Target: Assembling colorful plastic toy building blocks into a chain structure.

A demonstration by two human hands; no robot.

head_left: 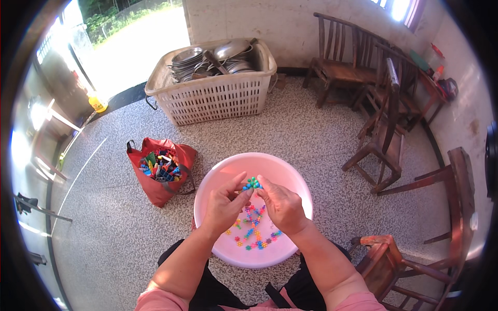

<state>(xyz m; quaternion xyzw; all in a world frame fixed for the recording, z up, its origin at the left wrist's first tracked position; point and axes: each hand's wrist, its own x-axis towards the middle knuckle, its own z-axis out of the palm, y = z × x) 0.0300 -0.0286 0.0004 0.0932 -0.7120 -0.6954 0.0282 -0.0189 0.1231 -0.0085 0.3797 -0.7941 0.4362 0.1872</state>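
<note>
Above a pink plastic basin (207,228), my two hands hold a small cluster of blue and green plastic flower-shaped pieces (252,183) between them. My left hand (226,203) pinches its left side between thumb and fingers. On the other side my right hand (280,204) grips the cluster with thumb and forefinger. Several more flower-shaped pieces (254,239), in orange, pink, purple, blue and green, lie on the basin's floor below, some seemingly joined in chains. My fingers partly cover the cluster, so its exact joints cannot be made out.
A red bag (156,187) full of colourful toy pieces stands left of the basin. Beyond it, a white slatted crate (218,98) holds metal pans and lids. Wooden chairs (342,67) line the right side, one stool (384,150) tipped over. A yellow bottle (97,102) stands by the doorway.
</note>
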